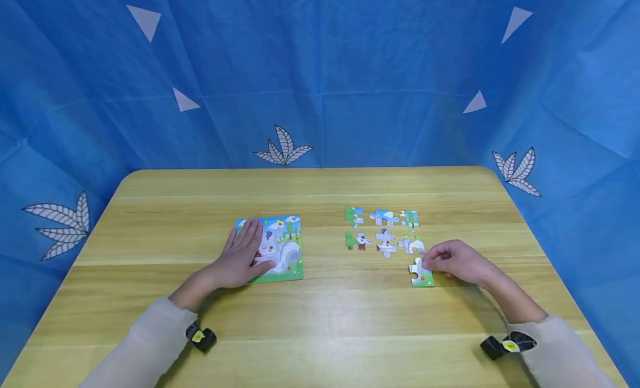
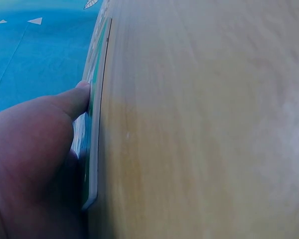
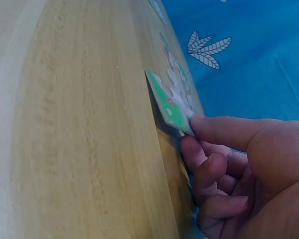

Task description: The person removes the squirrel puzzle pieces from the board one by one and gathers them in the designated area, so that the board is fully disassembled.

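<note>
My left hand [image 1: 243,261] lies flat, fingers spread, on a square squirrel picture board [image 1: 287,254] left of centre. In the left wrist view its thumb rests on the face of the board [image 2: 93,144], near the edge. At the right, my right hand [image 1: 460,260] pinches a puzzle piece [image 1: 424,278] between thumb and fingers. That piece is green with a red flower and part of a pale grey shape; the right wrist view shows the piece [image 3: 172,107] tilted, one side raised off the table. Just beyond it lie a white-and-green piece [image 1: 413,244] and a piece with the squirrel's face [image 1: 385,243].
Other loose pieces lie in two spaced rows, among them a green corner piece [image 1: 354,216], a blue sky piece [image 1: 384,217], a tree piece [image 1: 409,218] and a brown-and-green piece [image 1: 356,241]. The wooden table [image 1: 320,321] meets a blue curtain [image 1: 320,71] behind.
</note>
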The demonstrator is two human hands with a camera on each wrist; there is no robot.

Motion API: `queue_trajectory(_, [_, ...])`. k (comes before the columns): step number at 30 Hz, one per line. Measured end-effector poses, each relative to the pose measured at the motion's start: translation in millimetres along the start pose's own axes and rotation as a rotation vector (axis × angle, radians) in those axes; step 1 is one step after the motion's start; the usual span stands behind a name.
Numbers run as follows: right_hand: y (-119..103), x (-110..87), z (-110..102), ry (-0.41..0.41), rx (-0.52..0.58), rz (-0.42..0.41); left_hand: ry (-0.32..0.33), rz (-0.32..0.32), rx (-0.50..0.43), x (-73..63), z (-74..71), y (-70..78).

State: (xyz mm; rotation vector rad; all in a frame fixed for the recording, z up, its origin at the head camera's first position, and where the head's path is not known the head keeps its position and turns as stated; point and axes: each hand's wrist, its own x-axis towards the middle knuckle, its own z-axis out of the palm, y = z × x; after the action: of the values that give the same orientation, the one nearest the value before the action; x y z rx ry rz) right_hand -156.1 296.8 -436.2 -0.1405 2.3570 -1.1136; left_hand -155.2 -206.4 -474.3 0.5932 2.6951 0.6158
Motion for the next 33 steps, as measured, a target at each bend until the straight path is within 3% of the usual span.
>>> queue_trajectory(14, [-6,-2.7,2,0.048,-0.070,-0.005,0.010,0.013,-0.021,-0.7,-1.8,3.3])
queue_trajectory(23, [-38,6.5,12,0.017,-0.039,-0.163,0.021,0.024,-0.022,-3.7,-5.2,7.1])
queue_trajectory(33, [-87,35.7,55,-0.041,-0.045,-0.353,0.043,0.060,-0.059,-4.8,-7.1,9.8])
